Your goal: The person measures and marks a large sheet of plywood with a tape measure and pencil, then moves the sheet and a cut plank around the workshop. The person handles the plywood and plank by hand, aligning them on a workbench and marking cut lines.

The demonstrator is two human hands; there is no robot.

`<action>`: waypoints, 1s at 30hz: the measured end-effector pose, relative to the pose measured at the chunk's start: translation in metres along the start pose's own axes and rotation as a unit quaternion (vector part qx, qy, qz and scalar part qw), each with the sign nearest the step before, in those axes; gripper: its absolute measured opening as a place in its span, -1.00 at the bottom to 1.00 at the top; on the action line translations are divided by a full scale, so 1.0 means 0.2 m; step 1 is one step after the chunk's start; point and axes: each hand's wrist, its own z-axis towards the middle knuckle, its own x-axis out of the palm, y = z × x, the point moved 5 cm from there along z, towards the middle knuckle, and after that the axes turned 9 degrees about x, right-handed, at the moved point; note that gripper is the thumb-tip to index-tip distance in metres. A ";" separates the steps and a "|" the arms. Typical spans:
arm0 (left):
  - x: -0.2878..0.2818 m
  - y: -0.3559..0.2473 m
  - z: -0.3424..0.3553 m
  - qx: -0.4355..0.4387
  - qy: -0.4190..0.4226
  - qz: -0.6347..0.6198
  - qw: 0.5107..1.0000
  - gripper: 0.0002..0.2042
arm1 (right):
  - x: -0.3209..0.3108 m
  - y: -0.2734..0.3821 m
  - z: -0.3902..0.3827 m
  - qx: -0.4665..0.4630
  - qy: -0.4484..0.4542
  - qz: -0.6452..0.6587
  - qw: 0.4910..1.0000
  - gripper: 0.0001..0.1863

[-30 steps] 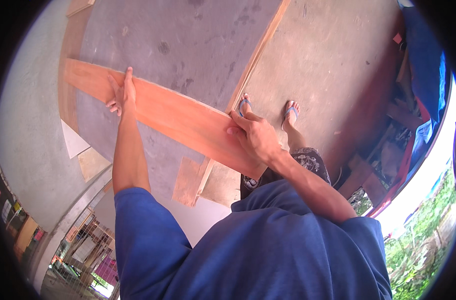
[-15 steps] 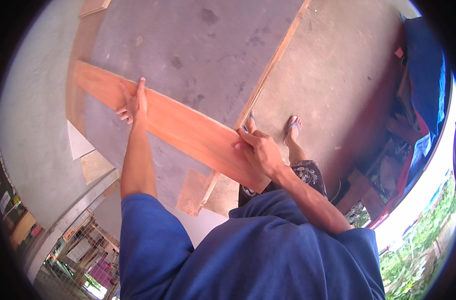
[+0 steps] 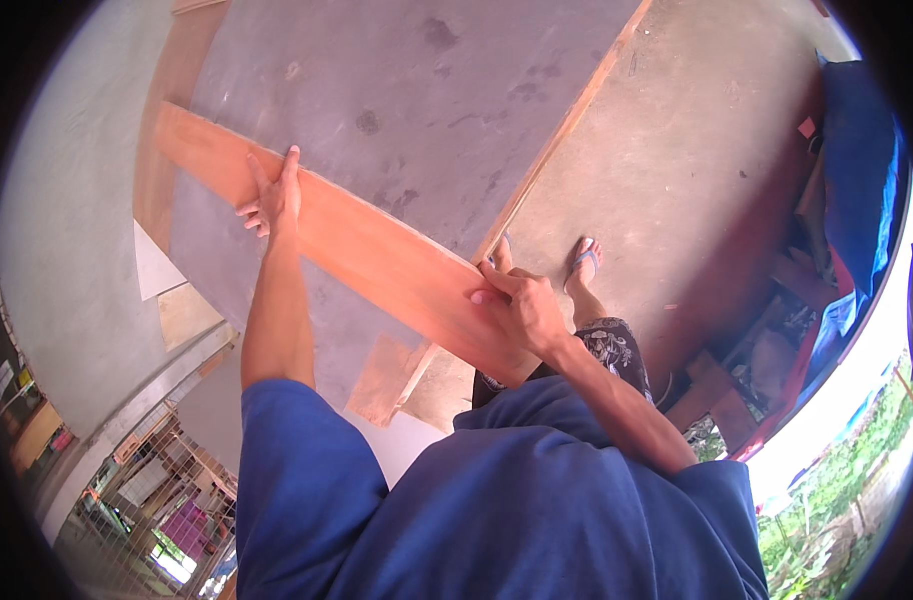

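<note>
A long reddish-brown wooden board (image 3: 376, 255) lies slantwise across a large grey-topped table (image 3: 416, 60), from the far left toward my waist. Spread over the board's left part is my left hand (image 3: 274, 198), its fingers apart and one fingertip at the far edge. My right hand (image 3: 526, 308) is closed around the board near its closer end, at the table's right corner. Some of its fingers are hidden.
A small wooden piece (image 3: 384, 378) sits at the table's near edge. A grey wall (image 3: 86, 250) runs along the left. To the right are the concrete floor (image 3: 696, 130), my sandalled feet, and a blue tarp (image 3: 856, 170) beside stacked scraps.
The whole view has shifted slightly. Both hands keep nearly the same places on the board, which shows no clear movement on the table.
</note>
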 end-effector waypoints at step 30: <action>-0.07 0.00 -0.03 0.024 -0.032 0.028 0.999 0.01 | 0.08 0.30 0.00 -0.056 -0.046 -0.250 0.966 -0.31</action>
